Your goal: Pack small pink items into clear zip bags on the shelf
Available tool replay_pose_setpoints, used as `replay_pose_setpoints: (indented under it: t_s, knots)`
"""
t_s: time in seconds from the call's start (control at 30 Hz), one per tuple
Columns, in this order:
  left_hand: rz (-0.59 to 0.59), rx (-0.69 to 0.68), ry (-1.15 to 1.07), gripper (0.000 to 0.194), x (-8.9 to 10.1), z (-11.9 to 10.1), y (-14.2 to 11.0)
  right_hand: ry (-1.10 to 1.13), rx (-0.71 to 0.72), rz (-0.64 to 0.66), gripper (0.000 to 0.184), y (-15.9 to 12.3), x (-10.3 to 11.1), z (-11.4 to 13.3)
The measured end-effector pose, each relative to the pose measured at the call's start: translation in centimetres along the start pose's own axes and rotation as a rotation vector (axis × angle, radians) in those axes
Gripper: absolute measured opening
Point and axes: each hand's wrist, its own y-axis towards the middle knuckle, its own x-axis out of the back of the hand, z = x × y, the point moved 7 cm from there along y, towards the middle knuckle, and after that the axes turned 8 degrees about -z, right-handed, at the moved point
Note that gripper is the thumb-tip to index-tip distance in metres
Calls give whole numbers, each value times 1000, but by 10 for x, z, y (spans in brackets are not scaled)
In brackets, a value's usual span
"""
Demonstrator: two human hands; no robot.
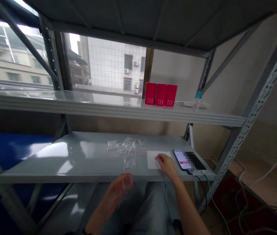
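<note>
Head view shows the left hand (116, 189) gripping a clear plastic bag (128, 181) and the right hand (167, 164) pinching tiny pink bits (156, 158) over white paper (152, 163), maybe so they show up well, near loose see-through bags (129, 147) on the grey metal shelf (89, 164).

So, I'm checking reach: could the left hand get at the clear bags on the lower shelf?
Probably yes: the left hand is in front of the lower shelf, and nothing visible stands between it and the nearest clear bag, though it holds something clear.
</note>
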Motion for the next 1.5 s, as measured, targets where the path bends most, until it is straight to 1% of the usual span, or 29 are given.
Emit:
replay_pose_setpoints:
  t_s: [0.07,0.13,0.2,0.27,0.4,0.53,0.63,0.7,0.77,0.83,0.9,0.97,1.03,1.1,1.17,1.2,1.27,1.3,1.37,1.43,1.5]
  knots:
    - [-114,-12,-197,53,7,-12,18,-67,-5,35,25,16,-14,-10]
    - [-194,-28,-269,56,14,-18,35,-104,2,57,24,21,-25,-12]
    - [-251,-69,-254,60,22,-23,52,-141,13,70,25,23,-31,-11]
    - [-293,-106,-193,61,30,-26,68,-162,30,76,25,24,-36,-8]
    - [-327,-159,-103,55,37,-25,89,-159,53,65,25,27,-40,-6]
    - [-298,-189,-113,51,34,-19,94,-78,84,31,25,31,-33,-2]
    - [-273,-191,-103,49,32,-18,93,48,141,-7,23,35,-21,18]
    - [-254,-190,-99,48,31,-19,91,147,197,-33,23,37,-12,44]
    - [-225,-185,-110,47,28,-22,88,318,285,-62,23,36,-4,78]
    - [-188,-172,-151,48,24,-24,83,504,398,-63,21,31,4,114]
    - [-148,-153,-234,50,19,-25,77,600,500,-2,17,24,7,145]
    - [-118,-125,-337,50,14,-25,68,590,557,88,17,14,5,164]
    - [-114,-87,-426,48,12,-22,55,609,577,139,21,0,7,172]
    - [-119,-48,-470,47,12,-18,37,663,576,143,30,-21,11,170]
    - [-79,-12,-455,46,11,-10,14,710,552,149,35,-49,11,162]
    - [-40,10,-425,47,10,-4,1,715,525,171,35,-65,7,156]
    - [37,78,-339,53,7,11,-26,733,417,251,26,-98,-9,141]
    - [57,116,-266,56,7,19,-38,735,362,280,19,-114,-19,133]
    - [62,140,-63,56,7,28,-57,742,278,292,13,-139,-35,120]
    - [41,88,157,49,7,25,-69,729,219,281,13,-154,-47,109]
    - [26,-4,312,44,3,14,-77,713,192,292,16,-163,-53,103]
